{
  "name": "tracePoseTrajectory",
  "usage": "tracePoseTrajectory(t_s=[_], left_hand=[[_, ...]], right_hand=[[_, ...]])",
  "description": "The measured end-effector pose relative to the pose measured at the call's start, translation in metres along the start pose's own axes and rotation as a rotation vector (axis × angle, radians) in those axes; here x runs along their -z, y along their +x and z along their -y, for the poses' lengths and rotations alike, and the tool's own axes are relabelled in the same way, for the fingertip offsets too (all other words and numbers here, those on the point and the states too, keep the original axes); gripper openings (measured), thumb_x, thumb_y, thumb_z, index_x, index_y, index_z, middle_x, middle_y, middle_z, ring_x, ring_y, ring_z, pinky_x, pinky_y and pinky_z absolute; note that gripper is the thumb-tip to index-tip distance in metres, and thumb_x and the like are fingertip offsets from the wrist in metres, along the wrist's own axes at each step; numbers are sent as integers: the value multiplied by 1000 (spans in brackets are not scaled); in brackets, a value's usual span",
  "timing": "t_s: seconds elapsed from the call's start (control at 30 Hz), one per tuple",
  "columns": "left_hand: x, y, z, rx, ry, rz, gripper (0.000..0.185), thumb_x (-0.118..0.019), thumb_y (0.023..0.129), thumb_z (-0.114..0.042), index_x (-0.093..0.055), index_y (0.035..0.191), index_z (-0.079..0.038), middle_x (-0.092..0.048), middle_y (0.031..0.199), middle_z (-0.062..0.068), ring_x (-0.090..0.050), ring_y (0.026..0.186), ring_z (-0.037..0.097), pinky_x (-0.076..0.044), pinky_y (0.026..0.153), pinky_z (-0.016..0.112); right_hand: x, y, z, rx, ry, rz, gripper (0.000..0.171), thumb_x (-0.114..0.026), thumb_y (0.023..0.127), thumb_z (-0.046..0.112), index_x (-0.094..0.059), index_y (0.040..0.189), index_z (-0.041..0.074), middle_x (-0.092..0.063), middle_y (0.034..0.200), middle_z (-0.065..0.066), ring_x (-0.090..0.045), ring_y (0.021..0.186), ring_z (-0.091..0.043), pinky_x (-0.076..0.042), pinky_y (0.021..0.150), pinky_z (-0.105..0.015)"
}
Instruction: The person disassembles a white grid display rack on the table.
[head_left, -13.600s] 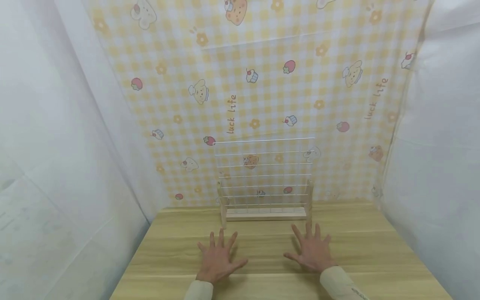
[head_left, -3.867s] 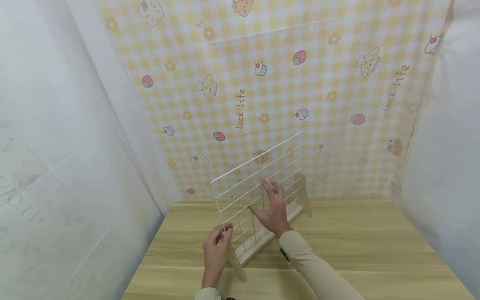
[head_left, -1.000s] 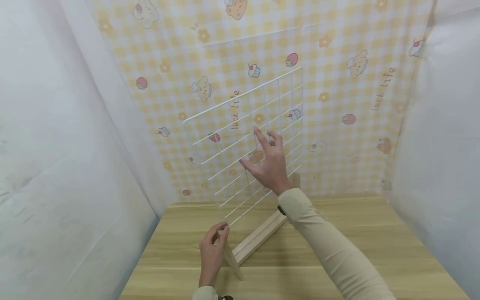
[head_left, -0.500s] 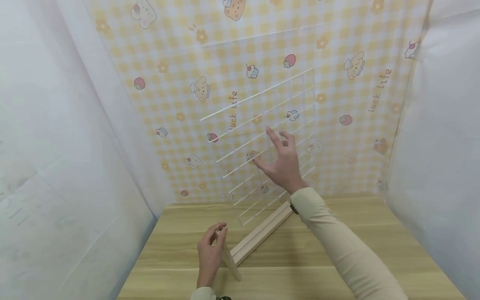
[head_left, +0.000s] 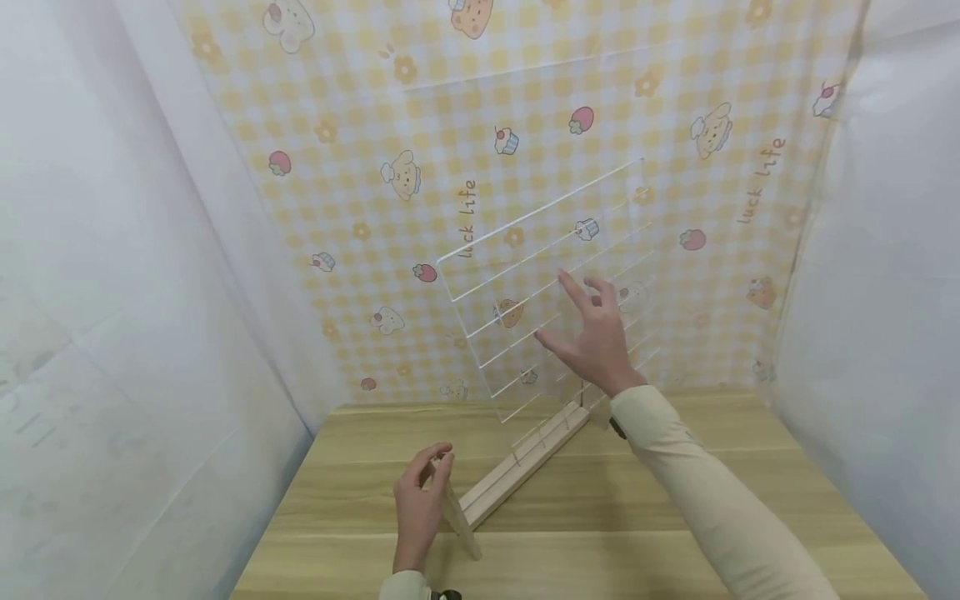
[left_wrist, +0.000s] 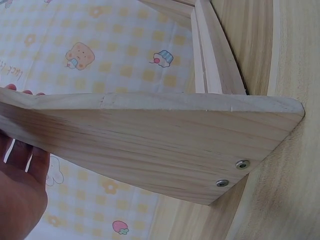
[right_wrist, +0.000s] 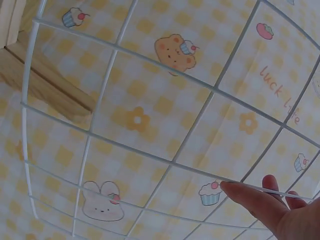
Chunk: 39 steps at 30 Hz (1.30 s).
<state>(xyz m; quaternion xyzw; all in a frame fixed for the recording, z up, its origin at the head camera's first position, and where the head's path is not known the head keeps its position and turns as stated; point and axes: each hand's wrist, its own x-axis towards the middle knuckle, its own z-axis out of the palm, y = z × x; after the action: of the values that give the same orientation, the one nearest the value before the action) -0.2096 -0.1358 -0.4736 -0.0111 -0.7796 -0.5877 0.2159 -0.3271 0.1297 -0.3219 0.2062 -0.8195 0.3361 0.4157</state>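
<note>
Fingers (head_left: pixel 438 460) of the left hand (head_left: pixel 417 508) pinch the wooden stand's (head_left: pixel 517 468) end piece near the counter's (head_left: pixel 675 533) front edge; right hand (head_left: pixel 596 342), fingers spread, holds the white wire grid (head_left: pixel 551 292) lifted clear above it, so removal looks nearly done; next, set the grid down

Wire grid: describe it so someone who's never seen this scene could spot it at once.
On the wooden table, before the yellow checked backdrop, a wooden base lies at an angle. Above its far end, the white wire grid is held tilted in the air by the right hand. It is the only see-through metal thing; the left hand holds the base's solid wooden end piece.
</note>
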Motion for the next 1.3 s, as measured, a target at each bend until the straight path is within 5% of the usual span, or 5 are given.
tracePoseTrajectory(t_s=[0.23, 0.57, 0.83, 1.03, 1.3], left_hand=[[-1, 0, -1, 4, -1, 2, 14, -61, 89, -27, -66, 102, -23, -67, 109, -2, -50, 75, 4, -48, 90, 29], [-1, -1, -2, 5, 16, -9, 14, -61, 89, -28, -66, 102, -24, -67, 109, -5, -52, 78, 5, -47, 95, 36], [-2, -1, -1, 16, 12, -7, 14, -61, 89, -28, -66, 102, -24, -66, 108, -7, -49, 75, 6, -46, 91, 28], [-1, -1, -1, 2, 17, -10, 15, -60, 90, -27, -66, 102, -22, -67, 109, -5, -50, 74, 4, -46, 96, 35], [-2, 2, 7, -42, -14, -20, 16, -60, 90, -21, -66, 105, -19, -65, 100, 0, -45, 65, 4, -45, 62, 19]], right_hand=[[5, -22, -26, -43, -52, 70, 87, -80, 66, 39, -37, 141, 27, -36, 134, -24, -54, 95, -36, -52, 72, -47], [9, -47, -53, -77, -76, 148, 88, -81, 66, 40, -36, 141, 27, -32, 137, -27, -47, 113, -43, -49, 84, -54], [13, -60, -63, -92, -104, 205, 89, -81, 65, 42, -36, 141, 29, -34, 134, -28, -52, 104, -43, -50, 79, -56], [12, -68, -69, -105, -123, 269, 90, -81, 65, 42, -35, 142, 28, -33, 135, -28, -53, 102, -44, -51, 77, -56], [12, -79, -77, -120, -111, 337, 92, -82, 64, 42, -35, 142, 28, -35, 134, -25, -53, 103, -42, -51, 76, -55]])
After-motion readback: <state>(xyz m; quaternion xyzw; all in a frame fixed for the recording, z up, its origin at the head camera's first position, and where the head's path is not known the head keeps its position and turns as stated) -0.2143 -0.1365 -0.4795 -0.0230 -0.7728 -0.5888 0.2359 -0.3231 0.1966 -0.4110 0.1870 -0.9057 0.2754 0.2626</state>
